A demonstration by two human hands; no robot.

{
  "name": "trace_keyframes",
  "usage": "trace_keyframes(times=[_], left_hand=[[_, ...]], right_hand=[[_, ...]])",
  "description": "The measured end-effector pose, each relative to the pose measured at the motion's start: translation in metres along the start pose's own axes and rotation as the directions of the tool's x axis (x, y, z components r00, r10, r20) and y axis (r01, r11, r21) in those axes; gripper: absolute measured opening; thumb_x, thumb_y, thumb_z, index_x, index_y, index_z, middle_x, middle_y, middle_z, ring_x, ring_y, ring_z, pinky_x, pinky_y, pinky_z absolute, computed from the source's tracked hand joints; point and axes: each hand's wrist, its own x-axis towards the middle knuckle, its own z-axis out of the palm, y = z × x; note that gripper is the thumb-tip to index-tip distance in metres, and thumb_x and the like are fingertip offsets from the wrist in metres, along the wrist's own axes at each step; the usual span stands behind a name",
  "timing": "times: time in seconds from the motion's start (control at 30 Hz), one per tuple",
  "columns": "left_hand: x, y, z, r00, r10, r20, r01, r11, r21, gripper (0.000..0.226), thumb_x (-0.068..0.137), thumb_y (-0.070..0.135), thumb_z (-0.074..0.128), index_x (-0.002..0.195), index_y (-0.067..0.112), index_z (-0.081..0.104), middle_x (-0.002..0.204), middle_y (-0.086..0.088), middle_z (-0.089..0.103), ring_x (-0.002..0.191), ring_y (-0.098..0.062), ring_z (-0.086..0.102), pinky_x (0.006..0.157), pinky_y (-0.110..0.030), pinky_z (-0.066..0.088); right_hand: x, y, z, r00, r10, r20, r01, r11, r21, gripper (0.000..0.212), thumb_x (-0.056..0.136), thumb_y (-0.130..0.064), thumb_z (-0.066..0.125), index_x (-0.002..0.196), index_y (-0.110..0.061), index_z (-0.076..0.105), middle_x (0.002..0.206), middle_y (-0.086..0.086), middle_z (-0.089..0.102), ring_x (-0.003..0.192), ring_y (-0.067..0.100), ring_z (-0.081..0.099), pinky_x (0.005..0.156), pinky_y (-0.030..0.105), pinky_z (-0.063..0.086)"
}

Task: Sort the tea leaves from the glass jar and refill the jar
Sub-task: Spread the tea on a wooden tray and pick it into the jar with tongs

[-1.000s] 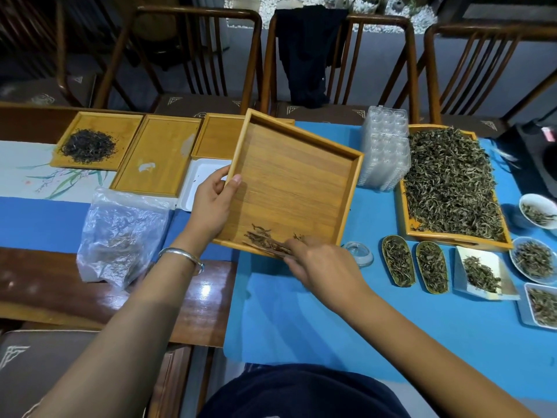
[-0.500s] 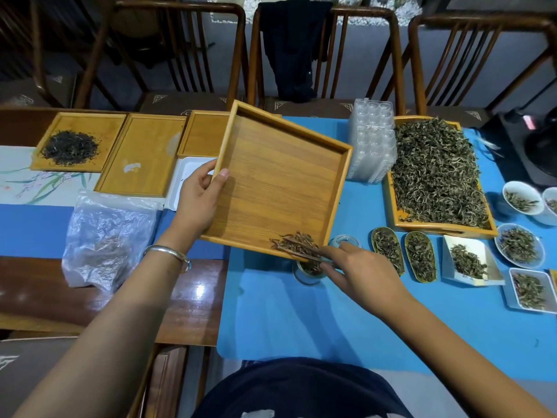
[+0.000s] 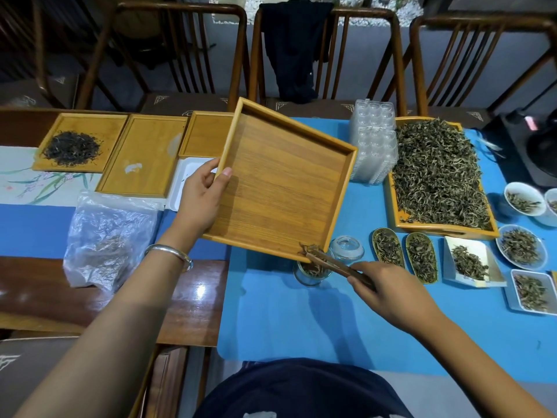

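My left hand [image 3: 202, 198] grips the left rim of a square wooden tray [image 3: 283, 182], held tilted above the blue mat with its lowest corner over a small glass jar [image 3: 312, 271]. A few brown tea leaves [image 3: 309, 248] lie in that corner, and some leaves are inside the jar. My right hand [image 3: 388, 292] holds a thin dark wooden tool [image 3: 337, 263] whose tip rests at the leaves in the tray corner. The jar's glass lid [image 3: 347, 249] lies just right of the jar.
A large tray heaped with green tea [image 3: 437, 176] stands at right, with several small dishes of leaves [image 3: 467, 262] in front of it. Stacked clear plastic cases [image 3: 373, 143] stand behind. Left are wooden trays [image 3: 144, 155], dark tea [image 3: 71, 147] and a plastic bag [image 3: 108, 236].
The tray has swung right and tipped lower over the jar. The leaves slid along the front edge into the right corner, and my right hand with the tool followed them rightward.
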Motion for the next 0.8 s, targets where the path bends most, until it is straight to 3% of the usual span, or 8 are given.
trace_keyframes(times=[0.13, 0.33, 0.6, 0.8], left_hand=[[-0.001, 0.002, -0.001, 1.000, -0.005, 0.002, 0.005, 1.000, 0.003, 0.038, 0.100, 0.028, 0.055, 0.134, 0.010, 0.056, 0.099, 0.008, 0.073, 0.093, -0.011, 0.069, 0.088, -0.035, 0.054], [-0.004, 0.006, -0.001, 1.000, -0.012, 0.009, 0.012, 1.000, 0.011, 0.038, 0.101, 0.028, 0.054, 0.135, 0.011, 0.055, 0.104, 0.005, 0.072, 0.100, -0.016, 0.069, 0.092, -0.040, 0.055], [-0.006, 0.009, -0.001, 1.000, -0.021, 0.006, 0.020, 1.000, 0.004, 0.037, 0.101, 0.027, 0.054, 0.134, 0.011, 0.055, 0.109, -0.001, 0.072, 0.103, -0.018, 0.069, 0.094, -0.045, 0.055], [-0.005, 0.005, -0.001, 1.000, -0.011, -0.004, 0.011, 1.000, 0.006, 0.036, 0.099, 0.030, 0.055, 0.131, 0.013, 0.058, 0.096, 0.002, 0.074, 0.093, -0.019, 0.069, 0.088, -0.049, 0.056]], right_hand=[[0.003, -0.012, -0.005, 0.996, -0.006, -0.094, 0.010, 0.999, 0.047, 0.021, 0.091, -0.039, 0.054, 0.101, -0.024, 0.065, 0.080, -0.004, 0.068, 0.071, 0.017, 0.063, 0.052, 0.032, 0.045], [0.034, -0.048, -0.002, 0.985, -0.108, -0.136, 0.115, 0.992, 0.046, 0.024, 0.094, -0.038, 0.050, 0.111, -0.024, 0.058, 0.102, -0.003, 0.067, 0.092, 0.021, 0.063, 0.061, 0.034, 0.045], [0.075, -0.102, 0.001, 0.942, -0.308, -0.137, 0.307, 0.951, -0.027, 0.027, 0.097, -0.035, 0.043, 0.113, -0.017, 0.056, 0.104, 0.003, 0.060, 0.093, 0.029, 0.061, 0.060, 0.036, 0.045], [0.082, -0.114, 0.006, 0.924, -0.355, -0.139, 0.348, 0.935, -0.077, 0.027, 0.098, -0.035, 0.042, 0.116, -0.019, 0.055, 0.103, 0.001, 0.057, 0.092, 0.028, 0.061, 0.059, 0.035, 0.044]])
